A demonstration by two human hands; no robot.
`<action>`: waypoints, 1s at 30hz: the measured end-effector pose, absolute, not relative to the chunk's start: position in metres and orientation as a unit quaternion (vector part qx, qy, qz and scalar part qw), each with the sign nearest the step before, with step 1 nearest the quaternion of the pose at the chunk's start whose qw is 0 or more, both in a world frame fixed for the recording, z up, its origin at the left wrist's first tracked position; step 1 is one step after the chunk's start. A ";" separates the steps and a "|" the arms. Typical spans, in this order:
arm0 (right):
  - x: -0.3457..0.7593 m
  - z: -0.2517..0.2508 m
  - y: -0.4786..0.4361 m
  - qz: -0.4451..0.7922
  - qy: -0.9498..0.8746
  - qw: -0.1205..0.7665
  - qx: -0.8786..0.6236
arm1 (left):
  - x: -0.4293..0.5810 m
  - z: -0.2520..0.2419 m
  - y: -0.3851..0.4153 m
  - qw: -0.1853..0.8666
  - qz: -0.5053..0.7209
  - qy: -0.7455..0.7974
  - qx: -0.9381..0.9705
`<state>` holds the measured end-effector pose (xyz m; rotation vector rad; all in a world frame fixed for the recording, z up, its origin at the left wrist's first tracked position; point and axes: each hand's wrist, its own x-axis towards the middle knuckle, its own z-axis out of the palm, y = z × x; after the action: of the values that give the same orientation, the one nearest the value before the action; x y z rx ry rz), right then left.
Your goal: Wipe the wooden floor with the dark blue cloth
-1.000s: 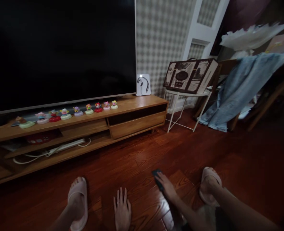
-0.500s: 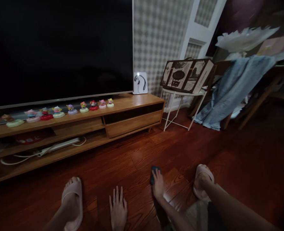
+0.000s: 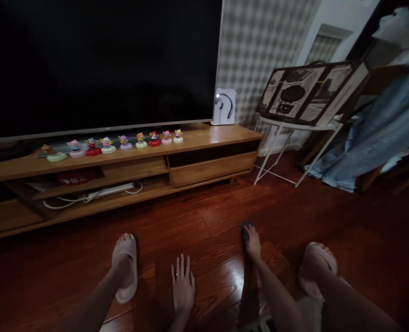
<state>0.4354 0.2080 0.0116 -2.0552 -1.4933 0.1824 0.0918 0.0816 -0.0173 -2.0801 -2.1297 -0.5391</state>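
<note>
My left hand (image 3: 183, 286) rests on the dark reddish wooden floor (image 3: 204, 244) with its fingers spread; a ring shows on one finger. Farther forward and to the right, my right hand (image 3: 253, 242) is on a small dark green, palm-sized object (image 3: 245, 231) against the floor. Its fingers lie over the object and partly hide it, and what kind of thing it is I cannot make out. Both hands are between my feet, which wear pale pink slippers (image 3: 130, 276).
Ahead stands a low wooden TV cabinet (image 3: 211, 175) with several small figurines (image 3: 126, 144) along its top and a power strip (image 3: 111, 190) on its shelf. A large TV (image 3: 97, 64) rises behind. Right of it, a patterned suitcase-like box (image 3: 304, 92) sits on a white-legged table (image 3: 277, 124).
The view has turned a little left, so the cabinet and box appear farther right. My right hand has slid slightly forward with the dark object; my left hand stays flat on the floor.
</note>
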 end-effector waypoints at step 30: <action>0.391 0.002 0.295 0.076 -0.705 0.248 -0.659 | 0.088 0.000 0.075 0.027 -0.136 -0.703 -0.698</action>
<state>0.3910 0.2949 0.0025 -1.7969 -1.9223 0.2072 0.0884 0.0748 0.0001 -2.1541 -2.1707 -0.4195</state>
